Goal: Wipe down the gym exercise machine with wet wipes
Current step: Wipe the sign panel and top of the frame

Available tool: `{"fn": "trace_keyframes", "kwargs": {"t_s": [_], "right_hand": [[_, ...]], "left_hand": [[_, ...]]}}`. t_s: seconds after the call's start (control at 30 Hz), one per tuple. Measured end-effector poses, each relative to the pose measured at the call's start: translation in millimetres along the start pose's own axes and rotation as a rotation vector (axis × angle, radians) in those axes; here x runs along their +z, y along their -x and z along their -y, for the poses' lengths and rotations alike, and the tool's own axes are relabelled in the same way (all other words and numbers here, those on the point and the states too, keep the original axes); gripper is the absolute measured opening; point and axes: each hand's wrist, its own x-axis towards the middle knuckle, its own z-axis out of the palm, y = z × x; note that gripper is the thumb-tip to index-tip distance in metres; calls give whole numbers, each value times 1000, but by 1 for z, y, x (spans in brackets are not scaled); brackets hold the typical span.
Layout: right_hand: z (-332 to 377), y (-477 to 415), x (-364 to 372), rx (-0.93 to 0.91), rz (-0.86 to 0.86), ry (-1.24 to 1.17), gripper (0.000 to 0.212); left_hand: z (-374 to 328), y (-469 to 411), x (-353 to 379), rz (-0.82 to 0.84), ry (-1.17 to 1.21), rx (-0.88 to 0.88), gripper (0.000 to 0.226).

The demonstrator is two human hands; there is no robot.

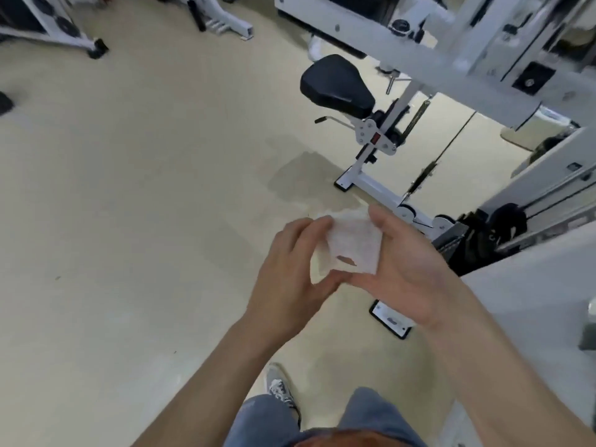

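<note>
I hold a white wet wipe (350,245) in front of me, above the floor. My left hand (290,272) grips its left edge with curled fingers. My right hand (409,266) holds its right side, thumb on top. The wipe is partly folded and has a small tear near its lower edge. The white exercise machine (416,64) stands ahead and to the right, with its black padded seat (337,87) beyond my hands. Neither hand touches the machine.
The machine's base bar (377,190) runs along the beige floor toward a black weight stack (493,233) at the right. A white panel (532,295) is close on my right. Other white machines (61,30) stand at the far left. My shoe (279,383) is below.
</note>
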Motion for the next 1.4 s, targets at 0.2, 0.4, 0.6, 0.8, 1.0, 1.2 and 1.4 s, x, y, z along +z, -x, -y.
{"fn": "trace_keyframes", "kwargs": {"t_s": [0.2, 0.4, 0.6, 0.8, 1.0, 1.2, 1.4], "right_hand": [[-2, -45, 82, 68, 257, 401, 78], [18, -103, 144, -170, 215, 893, 73], [16, -196, 212, -136, 240, 733, 66], [63, -290, 285, -279, 228, 731, 28], [104, -374, 354, -344, 312, 1003, 13], [141, -476, 432, -308, 467, 1374, 5], [182, -568, 523, -199, 369, 828, 32]], "left_hand": [[54, -17, -80, -273, 623, -568, 21], [107, -46, -135, -386, 1211, -992, 30], [163, -89, -161, -516, 1230, -1062, 46], [208, -151, -208, -461, 934, -798, 82], [275, -218, -254, -499, 370, -839, 35], [388, -295, -328, -503, 372, -804, 6], [478, -398, -415, -438, 804, -704, 32]]}}
